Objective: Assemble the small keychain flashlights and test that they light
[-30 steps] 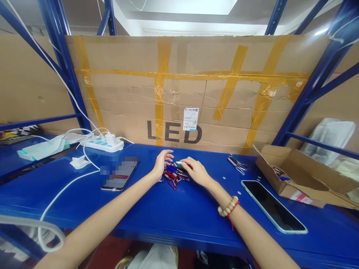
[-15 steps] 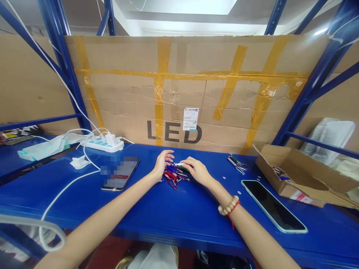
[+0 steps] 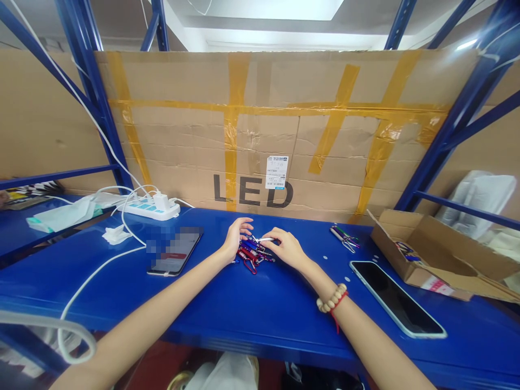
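A small heap of coloured keychain flashlights with carabiner clips (image 3: 249, 254) lies on the blue shelf top (image 3: 252, 309). My left hand (image 3: 235, 238) rests at the heap's left side, fingers curved and apart above it. My right hand (image 3: 286, 248) sits at the heap's right, its fingertips pinching a small silver flashlight (image 3: 264, 239) at the top of the heap. A bead bracelet with a red cord (image 3: 332, 299) is on my right wrist.
A phone with a lit screen (image 3: 175, 251) lies left of the heap, a dark phone (image 3: 397, 299) to the right. An open cardboard box (image 3: 430, 254) holds more clips; a few loose ones (image 3: 344, 237) lie beside it. A power strip (image 3: 151, 208) with white cables sits back left.
My right hand's fingers have shifted slightly on the silver flashlight. The left hand has stayed nearly still.
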The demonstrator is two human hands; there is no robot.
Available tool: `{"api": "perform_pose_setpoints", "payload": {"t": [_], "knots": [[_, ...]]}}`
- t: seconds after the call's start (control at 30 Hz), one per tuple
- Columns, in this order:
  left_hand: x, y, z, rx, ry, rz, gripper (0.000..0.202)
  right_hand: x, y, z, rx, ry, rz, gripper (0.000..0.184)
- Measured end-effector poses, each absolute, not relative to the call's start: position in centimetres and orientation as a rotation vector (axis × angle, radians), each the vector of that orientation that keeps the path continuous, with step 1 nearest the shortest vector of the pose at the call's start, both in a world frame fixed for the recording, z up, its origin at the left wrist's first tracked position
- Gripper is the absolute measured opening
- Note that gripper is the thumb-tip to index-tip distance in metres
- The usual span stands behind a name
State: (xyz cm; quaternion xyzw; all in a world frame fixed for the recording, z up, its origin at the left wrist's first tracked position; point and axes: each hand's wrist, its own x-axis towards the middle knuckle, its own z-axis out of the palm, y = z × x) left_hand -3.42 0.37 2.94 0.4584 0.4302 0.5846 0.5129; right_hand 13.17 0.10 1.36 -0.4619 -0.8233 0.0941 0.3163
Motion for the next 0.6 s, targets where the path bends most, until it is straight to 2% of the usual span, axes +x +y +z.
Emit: {"api": "perform_pose_setpoints", "payload": {"t": [0.6], "knots": [[-3.42,0.27,3.04,1.101,1.03,1.388,0.027,13.52,0.45,1.11,-1.191,-2.172,0.316,0.022]]}}
